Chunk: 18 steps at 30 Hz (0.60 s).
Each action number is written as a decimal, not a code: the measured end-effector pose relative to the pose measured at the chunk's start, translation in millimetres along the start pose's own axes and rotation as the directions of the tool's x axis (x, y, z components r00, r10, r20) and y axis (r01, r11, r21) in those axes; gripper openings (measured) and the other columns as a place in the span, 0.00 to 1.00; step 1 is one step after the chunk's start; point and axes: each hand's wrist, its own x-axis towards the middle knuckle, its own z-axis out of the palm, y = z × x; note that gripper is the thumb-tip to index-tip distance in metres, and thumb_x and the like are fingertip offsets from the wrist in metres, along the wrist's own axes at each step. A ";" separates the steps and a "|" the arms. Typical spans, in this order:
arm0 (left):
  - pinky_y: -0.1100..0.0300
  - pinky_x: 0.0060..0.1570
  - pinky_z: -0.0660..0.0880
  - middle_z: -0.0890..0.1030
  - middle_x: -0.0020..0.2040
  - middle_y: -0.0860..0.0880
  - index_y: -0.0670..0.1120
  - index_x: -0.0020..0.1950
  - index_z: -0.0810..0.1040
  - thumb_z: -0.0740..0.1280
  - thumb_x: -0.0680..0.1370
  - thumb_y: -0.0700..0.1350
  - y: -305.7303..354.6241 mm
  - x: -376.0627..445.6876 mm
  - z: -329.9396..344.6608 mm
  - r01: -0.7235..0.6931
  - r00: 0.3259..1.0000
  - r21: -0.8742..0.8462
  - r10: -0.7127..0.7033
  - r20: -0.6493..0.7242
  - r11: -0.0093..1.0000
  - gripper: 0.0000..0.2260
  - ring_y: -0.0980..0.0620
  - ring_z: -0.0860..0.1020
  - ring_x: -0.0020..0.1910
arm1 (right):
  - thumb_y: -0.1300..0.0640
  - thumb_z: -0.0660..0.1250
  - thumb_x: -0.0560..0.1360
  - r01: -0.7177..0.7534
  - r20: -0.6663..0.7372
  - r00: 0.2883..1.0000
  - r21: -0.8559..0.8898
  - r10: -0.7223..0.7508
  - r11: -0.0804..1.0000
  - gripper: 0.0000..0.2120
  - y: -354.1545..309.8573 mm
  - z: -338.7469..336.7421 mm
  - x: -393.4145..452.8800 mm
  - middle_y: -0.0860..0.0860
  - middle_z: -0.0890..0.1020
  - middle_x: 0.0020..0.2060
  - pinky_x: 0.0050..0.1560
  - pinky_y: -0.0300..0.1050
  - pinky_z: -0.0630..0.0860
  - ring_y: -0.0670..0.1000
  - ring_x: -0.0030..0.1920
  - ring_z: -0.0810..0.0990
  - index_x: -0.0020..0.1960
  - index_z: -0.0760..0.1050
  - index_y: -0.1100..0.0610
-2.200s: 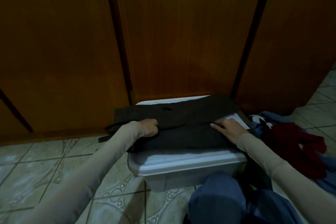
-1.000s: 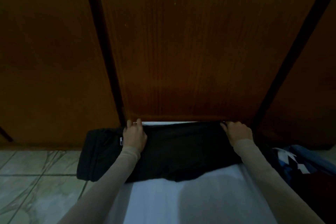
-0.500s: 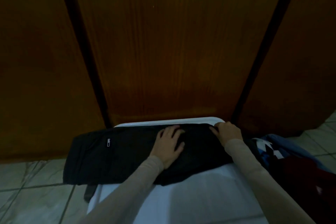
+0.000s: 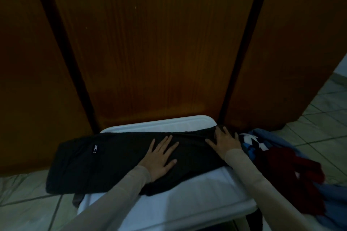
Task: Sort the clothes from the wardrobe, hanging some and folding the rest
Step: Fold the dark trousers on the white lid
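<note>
Left hand [image 4: 161, 157] and right hand [image 4: 225, 141] — both palm-down, fingers straight and spread.

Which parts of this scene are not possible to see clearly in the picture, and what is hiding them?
- White box: its inside is hidden by its lid, head view.
- Dark garment: its type is unclear; it is folded, and the left hand and right hand lie flat on it.
- Pile of clothes: cut off by the right edge; single pieces cannot be counted.
- Wardrobe doors: closed, contents hidden.
</note>
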 end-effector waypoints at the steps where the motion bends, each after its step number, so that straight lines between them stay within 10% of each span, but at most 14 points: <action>1: 0.53 0.68 0.30 0.34 0.76 0.51 0.56 0.75 0.37 0.33 0.67 0.69 0.5 -0.5 0.2 0.006 1.000 -0.005 -0.006 0.003 1.000 0.38 0.57 0.31 0.70 | 0.38 0.49 0.79 -0.026 0.019 0.999 -0.010 0.026 1.000 0.34 1.4 0.7 -0.2 0.52 0.50 0.76 0.73 0.58 0.44 0.52 0.76 0.45 0.77 0.46 0.56; 6: 0.54 0.68 0.31 0.38 0.77 0.51 0.57 0.76 0.41 0.47 0.79 0.62 2.1 1.3 -2.4 0.067 0.998 -0.030 -0.067 0.005 0.997 0.28 0.55 0.37 0.75 | 0.37 0.46 0.79 -0.052 0.053 0.997 -0.171 0.062 0.984 0.32 -5.8 4.9 1.0 0.49 0.43 0.77 0.72 0.63 0.44 0.53 0.76 0.42 0.77 0.45 0.53; 18: 0.46 0.74 0.45 0.48 0.76 0.41 0.46 0.77 0.49 0.59 0.80 0.46 49.7 26.7 -26.9 0.122 0.992 0.051 -0.123 0.003 0.991 0.29 0.43 0.46 0.76 | 0.50 0.70 0.69 0.161 -0.043 0.985 -0.094 -0.166 0.982 0.31 27.5 -16.8 -32.8 0.53 0.66 0.68 0.72 0.61 0.53 0.55 0.69 0.62 0.66 0.60 0.51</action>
